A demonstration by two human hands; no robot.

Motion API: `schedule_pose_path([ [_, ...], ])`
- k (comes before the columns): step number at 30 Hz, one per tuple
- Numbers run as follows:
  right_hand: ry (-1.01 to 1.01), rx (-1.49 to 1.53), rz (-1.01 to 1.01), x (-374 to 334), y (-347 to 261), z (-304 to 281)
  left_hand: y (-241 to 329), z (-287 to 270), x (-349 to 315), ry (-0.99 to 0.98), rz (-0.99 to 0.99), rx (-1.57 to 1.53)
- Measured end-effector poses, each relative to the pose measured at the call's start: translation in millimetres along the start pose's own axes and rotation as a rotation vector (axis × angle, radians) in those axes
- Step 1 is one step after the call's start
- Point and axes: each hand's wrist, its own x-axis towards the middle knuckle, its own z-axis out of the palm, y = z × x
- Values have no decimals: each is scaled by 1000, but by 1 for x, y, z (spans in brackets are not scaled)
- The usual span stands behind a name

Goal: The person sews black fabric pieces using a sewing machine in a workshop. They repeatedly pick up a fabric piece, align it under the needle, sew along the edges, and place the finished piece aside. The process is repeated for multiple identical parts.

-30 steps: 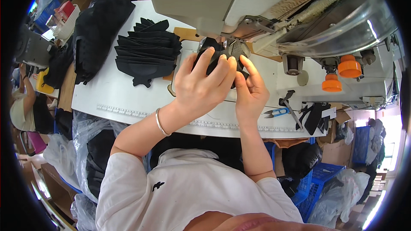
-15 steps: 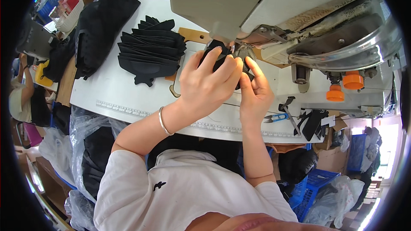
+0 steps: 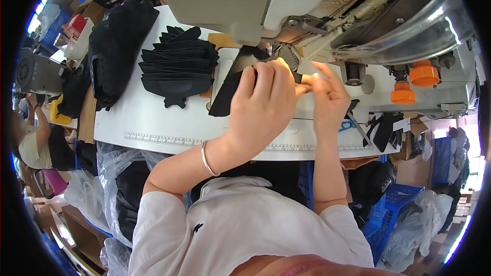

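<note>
At the sewing machine [image 3: 220, 0] my left hand [image 3: 263, 107], with a silver bangle [image 3: 207, 158] at the wrist, is curled over a black fabric piece [image 3: 224, 96]. The piece sticks out to the left of the hand, with a grey mesh-like part [image 3: 245, 60] toward the needle area; my left thumb is hidden. Close by on the right, my right hand [image 3: 330, 99] has fingertips drawn together beside the fabric's right edge, one finger raised. What they pinch is too small to make out. Left of the machine, a fanned stack of black cut pieces [image 3: 179, 66] lies on the white table [image 3: 115, 122].
A ruler strip [image 3: 169, 140] runs along the table's front edge. Blue-handled snips [image 3: 347, 125] and dark tools lie at the right. Orange knobs [image 3: 424, 74] hang from the machine. A black bundle [image 3: 120, 46] sits at the left. Another person's arm [image 3: 43, 128] shows at far left.
The view has shifted a little. My right hand has moved right, away from my left hand. More of the black fabric piece now shows left of my left hand, which lies flatter over it.
</note>
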Motion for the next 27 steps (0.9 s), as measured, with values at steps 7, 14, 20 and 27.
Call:
schedule_pose_path([
  [7,-152,-569,-436,70,32,-13,25,18,8,12,107,553],
  [14,-281,772,116,120,115,-10,17,24,6,82,183,575],
  [20,-270,1015,360,123,130,-16,8,25,2,123,204,533],
  [27,-283,660,205,116,126,-24,-3,21,-1,128,245,420],
])
